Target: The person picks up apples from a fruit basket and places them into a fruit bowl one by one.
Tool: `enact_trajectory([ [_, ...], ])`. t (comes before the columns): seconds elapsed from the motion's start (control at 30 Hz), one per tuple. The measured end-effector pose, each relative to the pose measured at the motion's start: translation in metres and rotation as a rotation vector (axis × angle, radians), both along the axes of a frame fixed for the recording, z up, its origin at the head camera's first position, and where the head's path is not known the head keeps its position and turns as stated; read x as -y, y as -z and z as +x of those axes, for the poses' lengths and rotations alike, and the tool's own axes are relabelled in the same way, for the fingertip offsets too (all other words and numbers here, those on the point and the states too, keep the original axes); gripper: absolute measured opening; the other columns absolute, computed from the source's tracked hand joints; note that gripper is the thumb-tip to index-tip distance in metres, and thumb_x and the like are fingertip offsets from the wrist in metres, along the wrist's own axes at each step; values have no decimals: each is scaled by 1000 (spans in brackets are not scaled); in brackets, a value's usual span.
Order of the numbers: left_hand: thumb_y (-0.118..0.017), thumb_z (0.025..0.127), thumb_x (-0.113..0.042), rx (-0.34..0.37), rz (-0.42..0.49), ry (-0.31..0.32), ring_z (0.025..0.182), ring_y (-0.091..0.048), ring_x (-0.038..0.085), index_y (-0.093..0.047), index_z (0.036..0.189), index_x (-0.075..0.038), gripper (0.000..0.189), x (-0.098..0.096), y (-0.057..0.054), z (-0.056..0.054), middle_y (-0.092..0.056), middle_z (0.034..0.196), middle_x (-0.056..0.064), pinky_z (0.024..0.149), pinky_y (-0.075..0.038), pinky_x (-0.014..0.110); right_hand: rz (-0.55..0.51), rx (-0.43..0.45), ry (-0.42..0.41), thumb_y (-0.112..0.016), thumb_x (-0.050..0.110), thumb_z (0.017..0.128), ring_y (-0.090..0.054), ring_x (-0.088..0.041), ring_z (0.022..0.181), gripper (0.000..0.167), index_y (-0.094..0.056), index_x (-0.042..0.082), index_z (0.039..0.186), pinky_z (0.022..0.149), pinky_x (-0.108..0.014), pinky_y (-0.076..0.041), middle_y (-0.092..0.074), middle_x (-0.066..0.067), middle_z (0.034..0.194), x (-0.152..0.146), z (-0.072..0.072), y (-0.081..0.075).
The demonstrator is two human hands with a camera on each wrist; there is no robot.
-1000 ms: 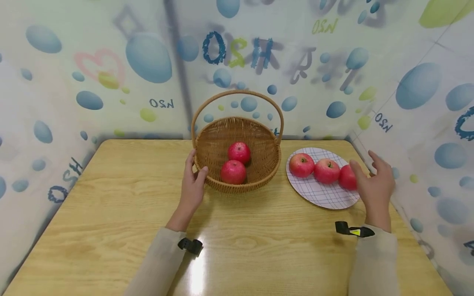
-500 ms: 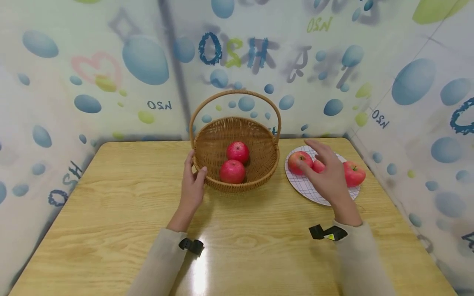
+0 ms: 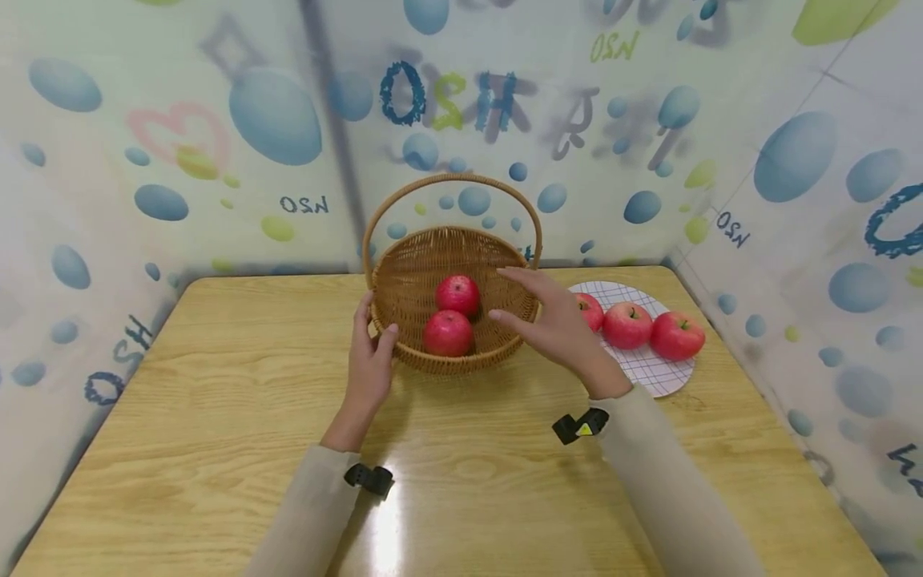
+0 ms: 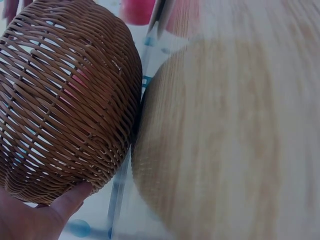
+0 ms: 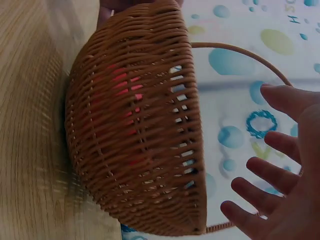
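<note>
My left hand (image 3: pixel 369 359) holds the left side of a brown wicker basket (image 3: pixel 461 367) in the head view; in the left wrist view its thumb (image 4: pixel 72 200) lies against the weave. Two red apples (image 3: pixel 449 333) rest inside the basket, one behind the other. My right hand (image 3: pixel 558 324) reaches over the basket's right rim, fingers and thumb spread, with nothing between them. Seen from the right wrist, those fingers (image 5: pixel 265 175) are extended beside the rim, and the apples show red through the weave.
Right of the basket lies a white checked plate (image 3: pixel 663 383) with three red apples (image 3: pixel 627 325) in a row, the leftmost partly behind my right hand. The wooden table (image 3: pixel 461 481) meets a patterned wall (image 3: pixel 288 120) behind the basket.
My right hand has moved left from the plate's right end, across the plate, to the basket's right rim. My left hand has stayed at the basket's left side.
</note>
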State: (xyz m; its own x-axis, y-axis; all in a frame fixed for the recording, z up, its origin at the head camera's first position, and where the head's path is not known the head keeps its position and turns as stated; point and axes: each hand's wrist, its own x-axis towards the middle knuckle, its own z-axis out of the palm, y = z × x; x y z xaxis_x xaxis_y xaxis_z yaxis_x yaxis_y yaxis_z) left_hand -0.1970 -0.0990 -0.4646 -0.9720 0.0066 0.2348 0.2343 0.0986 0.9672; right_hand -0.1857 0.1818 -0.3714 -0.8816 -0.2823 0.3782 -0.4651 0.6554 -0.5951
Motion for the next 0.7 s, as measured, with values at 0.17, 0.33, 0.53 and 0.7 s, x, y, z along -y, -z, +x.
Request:
enact_trajectory([
  [0.17,-45,107,-26,0,-6,-3,142,-44,41,-17,162,-31,62,0,-1,1,-11,170,7,109,-43,56,28,62,-82,-73,34,93,-49,-27,141,60,-54,14,146,112,-51,-44,-54,-8,151,18,-16,3],
  [0.33,-43,107,-25,20,-2,2,145,-40,41,-15,163,-30,63,0,-2,1,-8,170,7,110,-42,56,46,158,-118,-73,36,93,-52,-32,137,61,-55,10,145,108,-52,-47,-57,-11,147,34,-32,9],
  [0.53,-43,107,-20,51,-6,6,147,-36,42,-12,164,-23,65,1,-2,-1,-7,170,10,111,-41,56,129,268,-160,-72,34,94,-61,-30,126,61,-54,8,146,104,-46,-52,-64,-14,137,52,-48,16],
  [0.7,-43,107,-24,30,-22,6,147,-36,41,-13,163,-28,64,0,-3,1,-7,170,9,108,-43,56,180,309,-174,-73,32,94,-64,-25,124,54,-59,11,141,103,-42,-53,-66,-11,135,62,-54,19],
])
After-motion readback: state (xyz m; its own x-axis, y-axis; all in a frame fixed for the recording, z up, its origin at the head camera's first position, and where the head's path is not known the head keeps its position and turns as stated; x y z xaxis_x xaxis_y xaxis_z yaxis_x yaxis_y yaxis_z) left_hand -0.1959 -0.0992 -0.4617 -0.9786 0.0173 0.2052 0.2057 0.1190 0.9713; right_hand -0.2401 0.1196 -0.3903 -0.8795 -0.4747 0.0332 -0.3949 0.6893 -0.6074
